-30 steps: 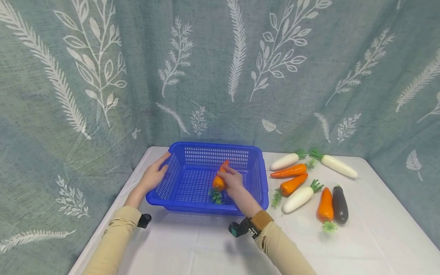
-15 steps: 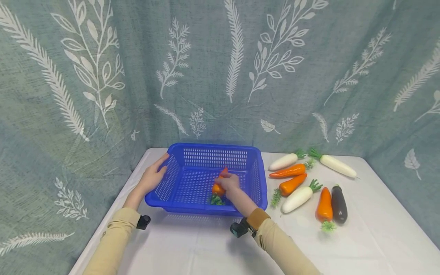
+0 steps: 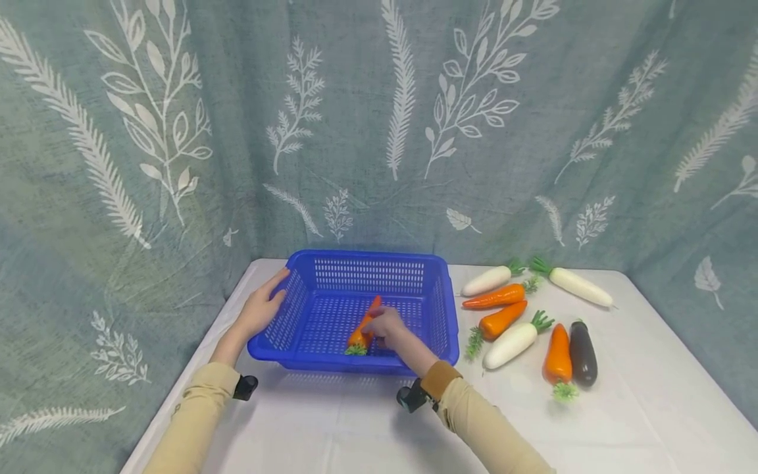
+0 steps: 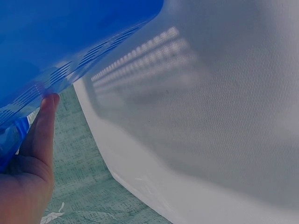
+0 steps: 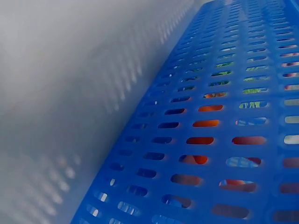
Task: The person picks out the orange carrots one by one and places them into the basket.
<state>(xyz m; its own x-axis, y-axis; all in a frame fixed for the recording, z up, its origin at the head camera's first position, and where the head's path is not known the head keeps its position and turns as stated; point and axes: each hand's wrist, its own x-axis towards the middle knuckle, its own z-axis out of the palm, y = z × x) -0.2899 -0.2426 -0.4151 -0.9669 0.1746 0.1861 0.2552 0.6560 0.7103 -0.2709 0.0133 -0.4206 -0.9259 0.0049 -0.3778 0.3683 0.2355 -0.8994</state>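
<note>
A blue slotted basket (image 3: pixel 373 255) stands on the white-covered table, toward its left side. My left hand (image 3: pixel 258 312) rests at the basket's left rim, fingers extended along it. In the left wrist view, a digit of the left hand (image 4: pixel 39 140) stands straight against the blue wall. Inside the basket, my right hand (image 3: pixel 389 327) holds an orange carrot (image 3: pixel 357 337) with curled fingers over its middle. The carrot slants, pointed end toward the back and green leaves near the front wall. Through the slots in the right wrist view, only bits of the carrot (image 5: pixel 205 123) show.
Right of the basket lie white radishes (image 3: pixel 510 347) (image 3: pixel 580 286) (image 3: pixel 487 281), carrots (image 3: pixel 494 297) (image 3: pixel 502 320) (image 3: pixel 558 356), and a dark eggplant (image 3: pixel 583 353). A patterned green curtain (image 3: pixel 367 197) hangs along the table's back edge.
My right hand and the carrot have moved lower and leftward in the basket, the leaves coming closer to the front wall. My left hand stays at the rim.
</note>
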